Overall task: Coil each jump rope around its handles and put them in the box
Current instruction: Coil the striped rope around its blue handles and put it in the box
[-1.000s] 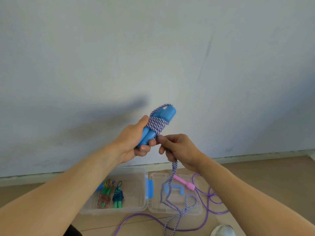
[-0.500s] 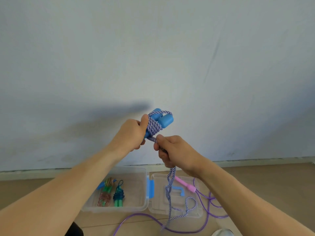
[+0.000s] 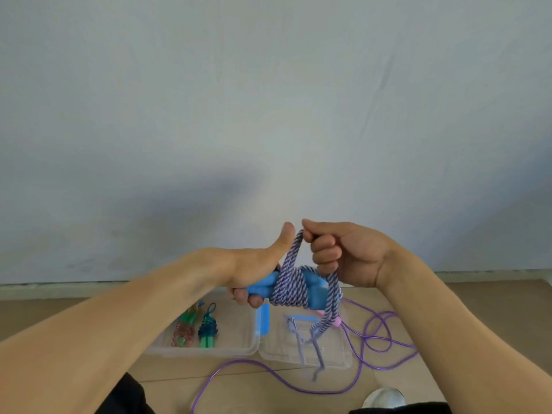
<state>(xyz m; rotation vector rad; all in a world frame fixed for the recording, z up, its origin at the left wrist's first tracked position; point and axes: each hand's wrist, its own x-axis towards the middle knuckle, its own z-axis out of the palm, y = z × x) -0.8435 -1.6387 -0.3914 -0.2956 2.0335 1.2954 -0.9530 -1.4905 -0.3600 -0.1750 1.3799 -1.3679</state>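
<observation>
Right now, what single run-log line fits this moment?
step: coiling | left hand grips blue handles | right hand pinches striped rope | box: two coiled ropes | purple rope: loose on floor

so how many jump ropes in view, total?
4. Two coiled in the box: a reddish one and a teal one. The striped rope is in the hands, half wound. A purple rope lies loose on the floor. More may be hidden.

Purple-white striped rope [image 3: 291,283], blue handles [image 3: 316,289]
</observation>
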